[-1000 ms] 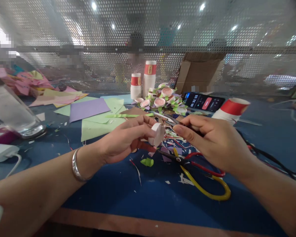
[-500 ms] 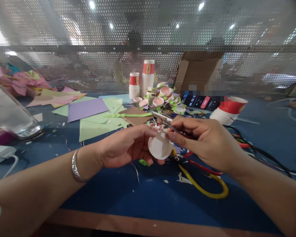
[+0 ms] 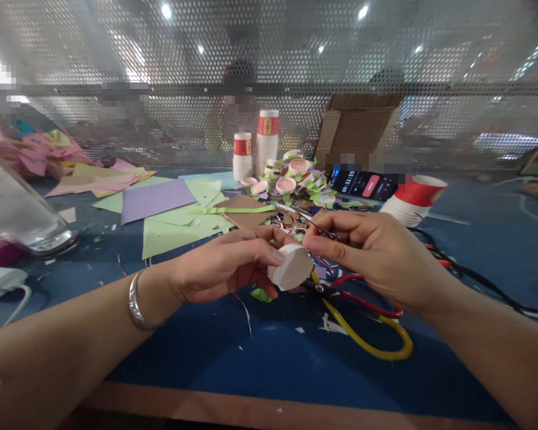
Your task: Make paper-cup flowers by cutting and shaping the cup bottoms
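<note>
I am watching the left hand (image 3: 224,266) through the head camera: its grip is clamping a white paper disc (image 3: 291,267) between thumb and fingertips, holding it in the air just above the blue table (image 3: 273,358), near the middle of the view. The right hand (image 3: 376,257) is closing its grip around a thin metal tool (image 3: 311,226), whose tip is pointing up and to the left, past the disc's upper edge. I cannot tell whether the tool is touching the disc.

Under the right hand, scissors with yellow and red handles (image 3: 367,337) are lying on the table, and a small green scrap (image 3: 260,294) is sitting just below the left fingers. Farther back, green and purple paper sheets (image 3: 161,209) are lying spread to the left, a heap of decorated cup bottoms (image 3: 296,179) is sitting in the centre in front of stacked cups (image 3: 268,140), and a phone (image 3: 367,184) is showing a timer beside a tipped red cup (image 3: 415,200).
</note>
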Motion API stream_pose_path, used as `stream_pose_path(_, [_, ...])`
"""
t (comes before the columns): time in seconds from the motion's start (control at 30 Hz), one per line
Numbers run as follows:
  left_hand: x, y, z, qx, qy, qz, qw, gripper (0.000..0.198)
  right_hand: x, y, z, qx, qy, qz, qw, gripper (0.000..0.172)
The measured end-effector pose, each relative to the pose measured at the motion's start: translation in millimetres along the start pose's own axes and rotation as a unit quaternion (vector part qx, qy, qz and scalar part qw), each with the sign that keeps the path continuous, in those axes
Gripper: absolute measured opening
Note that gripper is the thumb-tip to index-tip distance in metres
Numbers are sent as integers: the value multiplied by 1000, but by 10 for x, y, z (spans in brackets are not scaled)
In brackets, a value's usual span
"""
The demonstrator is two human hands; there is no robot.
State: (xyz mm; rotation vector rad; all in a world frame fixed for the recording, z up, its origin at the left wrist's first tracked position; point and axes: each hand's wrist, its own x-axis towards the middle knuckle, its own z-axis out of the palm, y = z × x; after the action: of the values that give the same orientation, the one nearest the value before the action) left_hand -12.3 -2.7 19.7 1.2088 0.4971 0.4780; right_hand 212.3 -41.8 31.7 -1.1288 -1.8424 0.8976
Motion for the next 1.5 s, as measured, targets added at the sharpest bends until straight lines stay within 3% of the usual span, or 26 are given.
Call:
stream_pose_path(0.17, [6, -9, -23, -15, 14, 42, 999, 22, 2, -19, -29, -67, -1, -30, 997, 40])
stream_pose_path(0.37, [14, 1, -20, 7, 25, 61, 998, 22, -5, -6, -39, -164, 7, -67, 984, 36])
stream_pose_path(0.7, [17, 3, -9, 40, 36, 80, 995, 17, -38, -23, -60, -201, 5, -62, 978, 44])
stream_pose_path(1.5, [10, -10, -1, 94, 32, 122, 988, 24, -67, -60, -52, -215, 6, -80, 973, 40])
